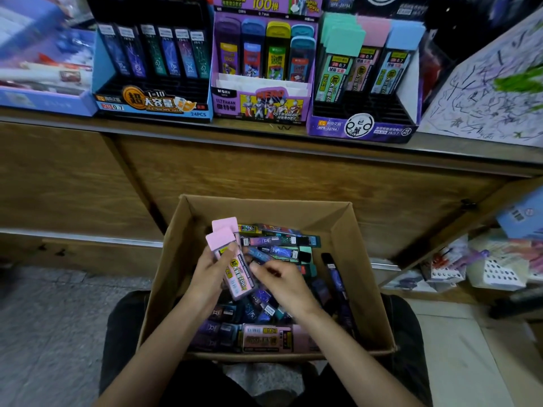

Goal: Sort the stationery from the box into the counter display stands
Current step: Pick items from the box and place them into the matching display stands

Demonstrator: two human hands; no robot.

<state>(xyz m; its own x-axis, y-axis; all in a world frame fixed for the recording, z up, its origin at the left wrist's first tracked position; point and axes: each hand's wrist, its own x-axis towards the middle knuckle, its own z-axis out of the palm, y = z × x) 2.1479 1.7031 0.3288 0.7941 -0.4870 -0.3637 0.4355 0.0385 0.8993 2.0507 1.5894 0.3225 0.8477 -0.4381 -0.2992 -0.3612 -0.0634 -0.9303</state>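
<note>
2 pink lead cases (230,259) are clasped by the curled fingers of the left hand (209,274) over the box (357,239), and 1 could be knocked loose by the bent fingers of the right hand (283,282) just beside them, whose grip cannot be told.

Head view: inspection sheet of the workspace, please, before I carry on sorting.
Surface: brown wooden counter, carrying three stands.
Job's things: open brown cardboard box at the person's knees, full of dark lead cases; blue-black display stand, purple Ultraman stand, purple stand of pastel cases, each part filled.
Clutter: scribbled white sheet at right; blue tray at left.
Grippers: left hand holds two pink flat lead cases; right hand at them, grip unclear.
Cables: nothing seen.
Surroundings: lower shelf of packets at right; grey floor.
</note>
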